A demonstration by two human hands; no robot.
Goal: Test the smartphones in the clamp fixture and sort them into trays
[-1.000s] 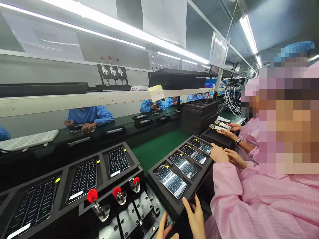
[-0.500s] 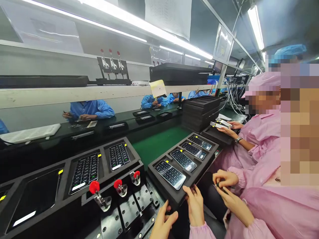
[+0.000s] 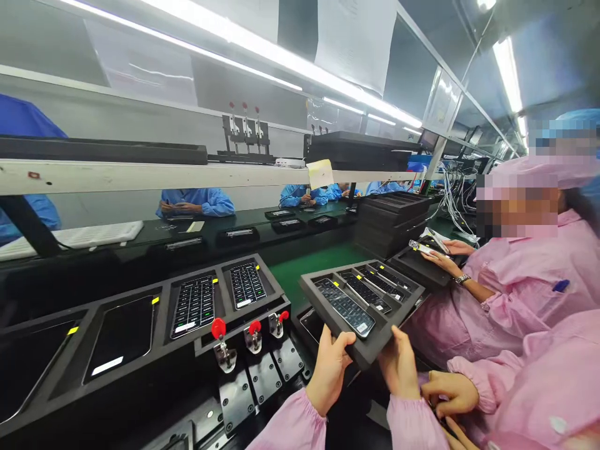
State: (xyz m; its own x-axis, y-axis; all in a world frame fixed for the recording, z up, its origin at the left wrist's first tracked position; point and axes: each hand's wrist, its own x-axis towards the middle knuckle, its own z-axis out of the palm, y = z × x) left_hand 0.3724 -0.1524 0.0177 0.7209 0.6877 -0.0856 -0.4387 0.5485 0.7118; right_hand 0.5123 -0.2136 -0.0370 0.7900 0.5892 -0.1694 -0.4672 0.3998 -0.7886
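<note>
My left hand [image 3: 330, 369] grips the near left side of a black foam tray [image 3: 370, 355], thumb on top of the rim. On the near right corner of that tray, my right hand [image 3: 400, 362] is closed around the edge. Several phones with lit screens, such as the nearest phone [image 3: 347, 307], lie in its slots, each with a yellow tab. The held tray is raised and tilted. Under its left side part of another phone [image 3: 309, 324] shows.
At left stands a long foam tray [image 3: 162, 319] of phones; two screens are dark. Before it sits a fixture [image 3: 239, 394] with red-knobbed clamps [image 3: 219, 329]. Stacked black trays [image 3: 391, 219] stand behind. At right, a co-worker's hands [image 3: 452, 394] are close; another person holds pale phone parts [image 3: 424, 248].
Both my hands have taken hold of the foam tray and lifted it, uncovering a phone beneath. The view has shifted left. A screen in the left tray went dark.
</note>
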